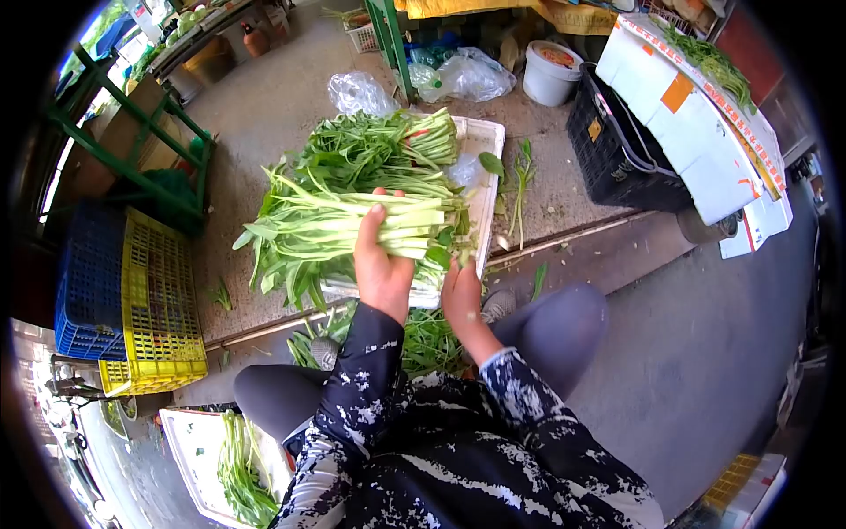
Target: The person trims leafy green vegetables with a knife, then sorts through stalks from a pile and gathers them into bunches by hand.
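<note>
My left hand [385, 269] is wrapped round a bunch of leafy greens [326, 227] with long pale stems, which look like water spinach. The leaves point left and the stem ends point right. Close to those ends, lower right, my right hand [463, 300] has its fingers pressed together by some small leaves; what they pinch is too small to make out. Beneath and behind the held bunch, more greens [370, 145] lie in a white foam tray [490, 141], one bundle with a red tie. Loose greens [432, 339] lie below my hands, between my legs.
Stray stems [522, 189] lie right of the tray. A black crate [617, 159], white foam boxes [656, 88] and a white bucket [548, 79] stand at back right. Yellow [159, 300] and blue crates [91, 282] stand left. Another foam tray [189, 441] with greens sits lower left.
</note>
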Demonstrator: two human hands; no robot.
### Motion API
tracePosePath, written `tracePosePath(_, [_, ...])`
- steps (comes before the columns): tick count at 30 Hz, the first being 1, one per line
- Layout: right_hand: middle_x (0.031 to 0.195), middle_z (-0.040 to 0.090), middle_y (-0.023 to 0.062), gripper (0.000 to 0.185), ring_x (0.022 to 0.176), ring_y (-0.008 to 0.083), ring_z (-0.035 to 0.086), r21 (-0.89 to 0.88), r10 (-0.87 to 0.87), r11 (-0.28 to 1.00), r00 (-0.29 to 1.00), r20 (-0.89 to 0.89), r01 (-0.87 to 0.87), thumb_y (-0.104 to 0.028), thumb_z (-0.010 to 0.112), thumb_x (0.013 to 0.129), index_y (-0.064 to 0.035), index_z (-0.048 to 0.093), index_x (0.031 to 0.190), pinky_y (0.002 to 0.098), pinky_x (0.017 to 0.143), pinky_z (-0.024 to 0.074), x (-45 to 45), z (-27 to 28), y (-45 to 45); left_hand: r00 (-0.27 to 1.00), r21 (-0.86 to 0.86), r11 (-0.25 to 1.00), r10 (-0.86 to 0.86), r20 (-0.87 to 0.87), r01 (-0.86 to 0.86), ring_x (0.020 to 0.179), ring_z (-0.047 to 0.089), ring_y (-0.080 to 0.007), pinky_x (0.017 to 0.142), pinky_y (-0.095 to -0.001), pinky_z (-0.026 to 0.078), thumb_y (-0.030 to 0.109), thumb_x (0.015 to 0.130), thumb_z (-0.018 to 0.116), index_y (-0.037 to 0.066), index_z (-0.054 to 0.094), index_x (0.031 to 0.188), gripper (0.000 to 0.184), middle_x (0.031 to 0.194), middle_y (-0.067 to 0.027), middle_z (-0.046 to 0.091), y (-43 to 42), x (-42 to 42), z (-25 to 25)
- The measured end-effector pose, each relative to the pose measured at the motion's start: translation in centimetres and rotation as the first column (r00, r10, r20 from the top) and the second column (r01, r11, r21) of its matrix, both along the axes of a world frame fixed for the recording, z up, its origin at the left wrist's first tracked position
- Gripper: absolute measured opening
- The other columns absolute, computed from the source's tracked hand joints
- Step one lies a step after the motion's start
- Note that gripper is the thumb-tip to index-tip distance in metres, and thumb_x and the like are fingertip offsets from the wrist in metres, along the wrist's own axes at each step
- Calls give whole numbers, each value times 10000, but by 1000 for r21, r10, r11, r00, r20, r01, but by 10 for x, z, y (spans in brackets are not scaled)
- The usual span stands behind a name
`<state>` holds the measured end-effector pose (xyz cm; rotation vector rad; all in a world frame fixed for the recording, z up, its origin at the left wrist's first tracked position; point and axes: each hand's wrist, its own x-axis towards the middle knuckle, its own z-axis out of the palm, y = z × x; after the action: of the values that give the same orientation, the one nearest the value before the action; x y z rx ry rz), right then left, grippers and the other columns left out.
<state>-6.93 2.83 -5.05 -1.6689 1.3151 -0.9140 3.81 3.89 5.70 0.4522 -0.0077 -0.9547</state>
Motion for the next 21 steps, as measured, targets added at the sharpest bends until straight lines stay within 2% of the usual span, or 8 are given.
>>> tracePosePath(2, [819, 556, 239, 190, 704, 406, 565, -207, 79, 976, 995, 57, -66, -74, 441, 866, 35, 420, 1020, 441, 598, 450, -1, 8, 17, 998, -30, 998, -59, 12, 59, 1109, 473, -267, 982, -459, 360, 82, 814, 542, 5, 459, 1173, 377, 1161, -143, 512, 7, 4, 0])
tracePosePath(8, [800, 557, 246, 176, 719, 431, 548, -397, 144, 908, 990, -6, -134, -60, 446, 864, 14, 416, 1022, 459, 601, 435, 7, 70, 15, 994, -21, 999, -43, 95, 45, 1128, 467, -250, 974, -452, 371, 80, 810, 544, 18, 433, 1218, 427, 1167, -138, 512, 15, 0, -7])
tracePosePath(11, [790, 588, 239, 201, 742, 390, 583, 279, 191, 947, 977, -99, -157, -66, 437, 854, 39, 438, 1026, 457, 628, 445, 8, 49, 4, 992, -68, 991, -109, 57, 113, 1142, 458, -249, 992, -460, 356, 77, 805, 538, 9, 412, 1229, 448, 1191, -133, 496, 21, 1, -5])
tracePosePath(12, [759, 592, 239, 216, 683, 379, 593, 108, 217, 974, 957, -193, -199, -68, 429, 865, 39, 444, 1052, 451, 596, 447, 4, -17, -1, 993, -71, 992, -104, 56, 108, 1142, 458, -249, 992, -460, 356, 77, 805, 538, 9, 412, 1229, 448, 1191, -133, 496, 24, 2, -4])
tracePosePath(14, [724, 584, 228, 241, 648, 368, 593, -60, 56, 996, 995, -84, -61, -67, 425, 873, 32, 435, 1092, 423, 570, 454, -4, -20, 11, 998, -111, 993, -39, 54, 44, 1151, 448, -255, 1000, -477, 344, 74, 804, 531, 16, 397, 1239, 459, 1208, -111, 493, 23, 4, -2])
tracePosePath(15, [712, 579, 218, 262, 642, 358, 593, 76, 98, 993, 991, -95, -91, -62, 429, 874, 31, 413, 1118, 403, 555, 458, -7, 6, 15, 997, -66, 998, -16, 80, 21, 1164, 437, -254, 1009, -502, 327, 72, 808, 523, 24, 382, 1247, 464, 1218, -85, 487, 26, 3, 2])
tracePosePath(16, [707, 569, 213, 248, 621, 346, 591, -7, 111, 994, 993, 39, -111, -58, 431, 872, 34, 402, 1100, 391, 525, 450, -5, 13, 20, 994, -131, 986, -100, 43, 105, 1170, 433, -250, 1016, -524, 309, 75, 812, 523, 31, 378, 1249, 463, 1221, -77, 484, 29, 7, -1])
tracePosePath(21, [748, 570, 224, 158, 657, 355, 586, -361, 176, 920, 984, 38, -151, -67, 426, 871, 30, 414, 995, 435, 571, 446, 6, 60, 24, 999, -106, 994, -26, 28, 29, 1169, 434, -249, 1026, -491, 310, 73, 811, 527, 34, 378, 1250, 465, 1208, -76, 495, 28, 5, -12])
